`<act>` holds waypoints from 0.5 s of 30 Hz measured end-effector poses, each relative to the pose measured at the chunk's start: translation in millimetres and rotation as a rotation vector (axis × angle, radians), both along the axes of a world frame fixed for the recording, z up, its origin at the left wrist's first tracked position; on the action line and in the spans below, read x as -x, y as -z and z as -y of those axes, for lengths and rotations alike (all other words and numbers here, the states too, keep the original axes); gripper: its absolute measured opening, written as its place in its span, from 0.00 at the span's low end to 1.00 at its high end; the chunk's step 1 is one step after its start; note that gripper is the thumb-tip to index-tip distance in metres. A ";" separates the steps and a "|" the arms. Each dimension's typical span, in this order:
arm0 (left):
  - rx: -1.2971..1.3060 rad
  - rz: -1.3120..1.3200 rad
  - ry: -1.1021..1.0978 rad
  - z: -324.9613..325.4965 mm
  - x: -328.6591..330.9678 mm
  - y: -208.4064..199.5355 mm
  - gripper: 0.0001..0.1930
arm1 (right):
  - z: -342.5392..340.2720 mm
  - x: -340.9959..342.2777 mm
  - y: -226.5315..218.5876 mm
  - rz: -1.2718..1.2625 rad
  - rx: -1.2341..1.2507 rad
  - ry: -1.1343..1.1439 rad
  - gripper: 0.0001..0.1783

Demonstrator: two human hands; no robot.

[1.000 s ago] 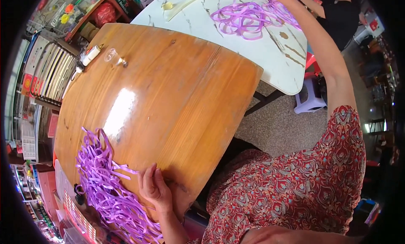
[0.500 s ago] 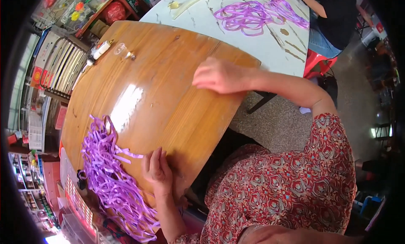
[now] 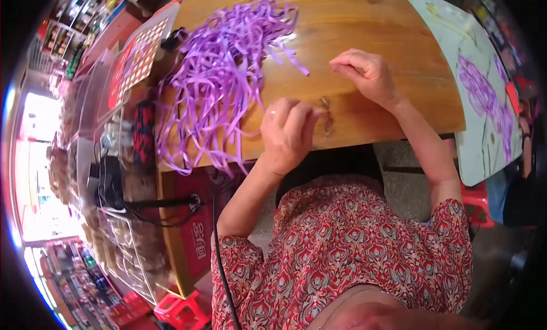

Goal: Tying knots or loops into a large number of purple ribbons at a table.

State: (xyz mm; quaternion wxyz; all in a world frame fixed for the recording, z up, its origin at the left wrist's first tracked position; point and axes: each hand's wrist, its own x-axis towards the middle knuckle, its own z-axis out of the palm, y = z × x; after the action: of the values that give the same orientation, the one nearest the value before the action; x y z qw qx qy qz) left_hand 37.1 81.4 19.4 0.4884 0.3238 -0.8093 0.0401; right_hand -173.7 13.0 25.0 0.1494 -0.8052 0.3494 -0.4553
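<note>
Clock centred on my left hand (image 3: 285,135). Left: over the wooden table (image 3: 393,51) near its close edge, fingers curled in, ring on one; can't tell if they pinch anything. Right hand (image 3: 370,79): at 2, fingers bent, thumb close under them, tips pointing to 9; grip can't be told either. Purple ribbon heap (image 3: 219,68): at 10, on the wood, strands hanging past the edge. Loose ribbon end (image 3: 296,62): near 1, short of my right fingertips. Small blurred item (image 3: 327,118): at 2, just beside left fingertips; contact unclear. Second ribbon pile (image 3: 481,90): toward 3, on the white marbled table (image 3: 477,162).
</note>
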 end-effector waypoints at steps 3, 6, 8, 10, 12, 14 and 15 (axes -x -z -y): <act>-0.047 -0.097 -0.191 -3.8 -30.0 4.8 0.07 | 12.9 -11.6 11.1 0.074 -0.110 0.011 0.04; -0.043 -0.095 -0.291 -4.3 -64.8 2.8 0.06 | 22.8 -13.4 19.1 0.036 -0.002 0.053 0.04; -0.065 -0.149 -0.344 0.4 -83.8 -3.4 0.06 | 22.1 -8.7 23.1 -0.053 0.145 0.087 0.04; -0.075 -0.147 -0.452 15.2 -101.6 -2.7 0.05 | 21.4 -3.1 27.1 -0.084 0.174 0.104 0.04; -0.088 -0.150 -0.512 30.4 -121.5 -5.4 0.05 | 21.6 -8.2 25.0 -0.078 0.204 0.110 0.04; -0.081 -0.100 -0.535 47.9 -136.1 -7.9 0.05 | 22.0 -12.7 25.3 -0.075 0.234 0.123 0.04; -0.078 -0.049 -0.553 55.9 -140.9 -9.8 0.05 | 22.7 -14.0 26.6 -0.102 0.251 0.119 0.04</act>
State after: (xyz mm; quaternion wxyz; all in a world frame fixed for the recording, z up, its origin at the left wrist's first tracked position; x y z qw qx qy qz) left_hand 178.0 25.6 29.2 0.4654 0.5519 -0.6791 0.1330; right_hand -159.6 -9.7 -1.6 0.0025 -0.8173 0.3441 -0.4621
